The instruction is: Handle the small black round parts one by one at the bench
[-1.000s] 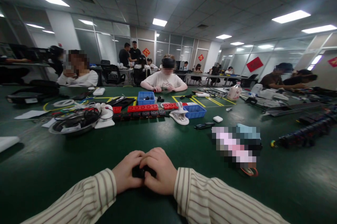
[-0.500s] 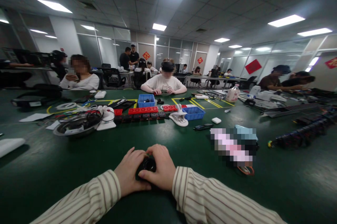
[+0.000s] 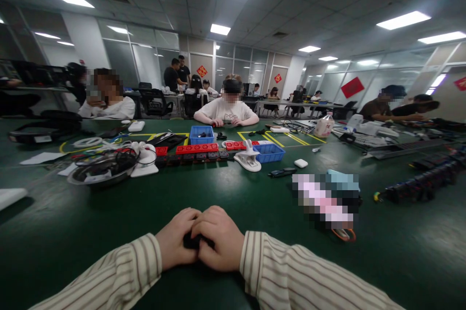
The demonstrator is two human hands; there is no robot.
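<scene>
The 2 bare hands are close together, low in the middle of the view, above the dark green, smooth bench [image 3: 120, 218]. The left hand [image 3: 176, 237] and the right hand [image 3: 220, 239] are curled around 1 small black object [image 3: 191, 241], and their fingers are narrow, bent over it from both sides. This object is between the fingers, and because they cover most of it, its full shape cannot be told. The right fingers lie over its top and touch the left hand. Both wrists come out of cream sleeves with dark stripes. Beyond the fingers, well apart from them, there is a row of red rectangular blocks [image 3: 196, 148], and just in front of it a row of black blocks [image 3: 204, 157]. To the right of these rows, a white clip with a round base [image 3: 248, 159] is beside a shallow blue plastic box [image 3: 271, 154]. To the left of the fingers and farther away, a round metal bowl [image 3: 82, 180] holds black cables. To the right of the fingers, there are a small white rounded case [image 3: 300, 163], a slim black object [image 3: 282, 172] and a blurred pink and white item [image 3: 322, 198], which is the nearest of these 3. Directly beyond the fingers, across the bench, a co-worker in a white shirt [image 3: 225, 112] sits with both hands low in front.
</scene>
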